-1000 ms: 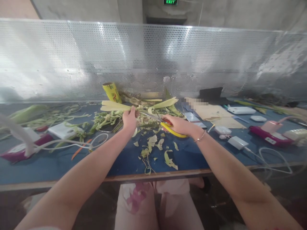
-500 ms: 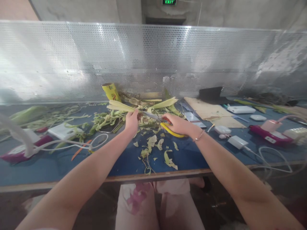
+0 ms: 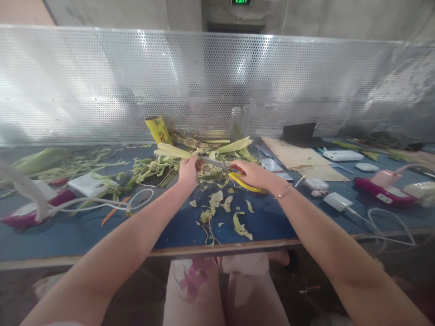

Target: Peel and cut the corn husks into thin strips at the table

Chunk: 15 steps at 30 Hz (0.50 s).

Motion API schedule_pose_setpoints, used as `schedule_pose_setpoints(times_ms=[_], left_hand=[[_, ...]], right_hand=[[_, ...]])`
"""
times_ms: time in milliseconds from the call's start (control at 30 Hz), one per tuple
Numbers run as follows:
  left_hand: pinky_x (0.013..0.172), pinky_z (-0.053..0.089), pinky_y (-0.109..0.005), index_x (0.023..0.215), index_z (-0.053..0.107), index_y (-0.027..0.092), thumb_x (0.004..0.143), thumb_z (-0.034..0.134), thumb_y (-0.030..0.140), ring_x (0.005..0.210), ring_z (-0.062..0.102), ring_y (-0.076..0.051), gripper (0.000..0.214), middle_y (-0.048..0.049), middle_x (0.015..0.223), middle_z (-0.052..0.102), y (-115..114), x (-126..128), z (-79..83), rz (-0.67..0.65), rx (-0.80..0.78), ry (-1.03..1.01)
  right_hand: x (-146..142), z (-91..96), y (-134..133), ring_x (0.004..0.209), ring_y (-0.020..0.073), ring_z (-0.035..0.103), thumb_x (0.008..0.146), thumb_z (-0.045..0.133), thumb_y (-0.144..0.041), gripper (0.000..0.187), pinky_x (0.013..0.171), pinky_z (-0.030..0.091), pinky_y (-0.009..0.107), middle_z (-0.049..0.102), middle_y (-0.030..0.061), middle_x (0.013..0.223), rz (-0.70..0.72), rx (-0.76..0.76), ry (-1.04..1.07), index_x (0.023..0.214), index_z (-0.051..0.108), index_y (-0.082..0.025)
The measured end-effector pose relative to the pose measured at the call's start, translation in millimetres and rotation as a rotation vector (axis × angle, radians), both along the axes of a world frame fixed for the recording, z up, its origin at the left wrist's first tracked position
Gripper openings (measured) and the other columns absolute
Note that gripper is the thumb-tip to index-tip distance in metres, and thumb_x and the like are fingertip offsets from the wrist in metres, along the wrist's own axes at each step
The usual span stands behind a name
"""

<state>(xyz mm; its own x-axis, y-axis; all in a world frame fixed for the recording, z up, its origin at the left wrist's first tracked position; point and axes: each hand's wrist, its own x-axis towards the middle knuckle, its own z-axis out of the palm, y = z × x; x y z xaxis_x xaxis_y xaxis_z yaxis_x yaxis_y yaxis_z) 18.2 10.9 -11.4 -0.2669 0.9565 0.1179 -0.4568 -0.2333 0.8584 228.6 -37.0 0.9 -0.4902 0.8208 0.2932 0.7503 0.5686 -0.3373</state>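
My left hand point(image 3: 188, 172) is closed on a pale green stalk point(image 3: 170, 151), whose split ends stick out to the left of my fingers. In my right hand point(image 3: 249, 174) are scissors with yellow and red handles point(image 3: 244, 182). Their blades point(image 3: 215, 162) point left and reach close to my left fingertips; whether they touch the stalk I cannot tell. Another pale leafy piece point(image 3: 236, 146) lies behind the blades. Below the hands, cut green scraps point(image 3: 215, 199) and a curled peel point(image 3: 240, 226) are strewn on the blue tabletop point(image 3: 268, 222).
Green trimmings point(image 3: 149, 170) heap up left of my hands, beside a yellow tube point(image 3: 158, 130). Purple power strips point(image 3: 384, 190) with white cables sit at both sides. Cardboard point(image 3: 292, 154) lies at right. A perforated metal screen point(image 3: 217, 81) stands behind the table.
The hands, stalk and scissors stay in nearly the same place. The scissor handles look slightly shifted; the whole view has moved a little.
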Motion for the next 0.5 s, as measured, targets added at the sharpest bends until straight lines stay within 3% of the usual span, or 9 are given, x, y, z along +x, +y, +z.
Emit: schedule_pose_setpoints(times_ms=[233,500], left_hand=[[0.043,0.033,-0.017,0.061,0.049,0.014,0.070,0.059,0.014,0.046,0.048,-0.007,0.014,0.0024,0.046,0.049,-0.4,1.7,1.2,0.002,-0.035,-0.010],[0.043,0.034,-0.017,0.061,0.047,0.014,0.070,0.060,0.014,0.046,0.050,-0.008,0.016,0.0038,0.047,0.046,-0.7,1.4,0.7,-0.013,-0.037,-0.018]], right_hand=[[1.1,2.0,1.2,0.094,0.0230,0.061,0.083,0.049,-0.033,0.039,0.076,0.044,0.032,0.063,0.0097,0.111,-0.051,0.051,-0.084,0.120,0.051,-0.019],[0.7,6.8,-2.0,0.081,0.0209,0.061,0.083,0.049,-0.035,0.035,0.064,0.039,0.028,0.067,0.0070,0.097,-0.096,0.089,-0.148,0.115,0.053,-0.021]])
